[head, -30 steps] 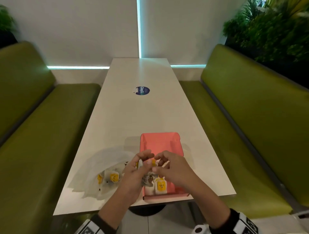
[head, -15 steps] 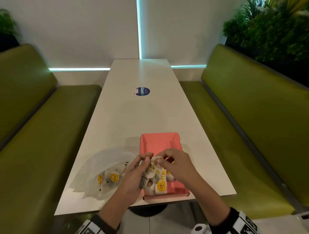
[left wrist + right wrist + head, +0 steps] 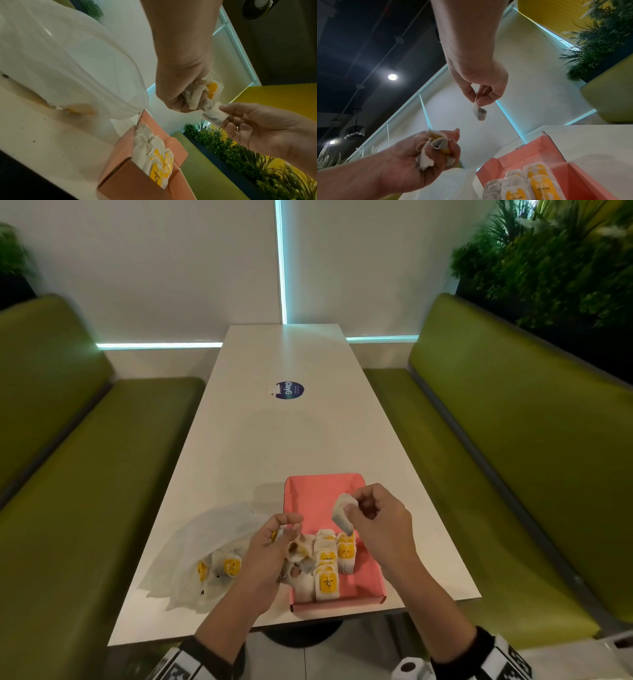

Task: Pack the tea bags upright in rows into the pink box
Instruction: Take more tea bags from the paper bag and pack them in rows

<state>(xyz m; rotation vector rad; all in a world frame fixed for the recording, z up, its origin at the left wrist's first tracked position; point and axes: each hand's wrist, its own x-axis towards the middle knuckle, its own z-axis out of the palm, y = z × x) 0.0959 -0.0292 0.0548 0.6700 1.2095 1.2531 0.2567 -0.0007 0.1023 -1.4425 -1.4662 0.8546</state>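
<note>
Near the front edge of the long white table (image 3: pixel 284 440): a shallow pink cardboard box (image 3: pixel 318 494), open-topped, long axis running away from the viewer. Packed into its near end, white paper tea bags with yellow tags (image 3: pixel 329 571), standing upright in two short rows; far half of the box bare pink floor. Right hand (image 3: pixel 380 517) raised above the box's middle, thumb and forefinger pinching one single white tea bag (image 3: pixel 342 513) by its top edge, bag hanging tilted, remaining fingers loosely curled. Left hand (image 3: pixel 274 556) at the box's left wall, fist closed round a crumpled bunch of tea bags (image 3: pixel 435 147), yellow tags and string loops poking out between the fingers. Left of the box, a translucent white plastic bag (image 3: pixel 205 546) lying flat on the table with more yellow-tagged tea bags (image 3: pixel 222 566) inside, outlines blurred through the film. Exact count of bags in the fist and in the rows hard to make out; leftmost row partly covered by the left hand. Box's near wall close to the table's front edge. Round blue sticker (image 3: pixel 289 390) far up the table. Green upholstered benches (image 3: pixel 513 474) flanking both long sides.
</note>
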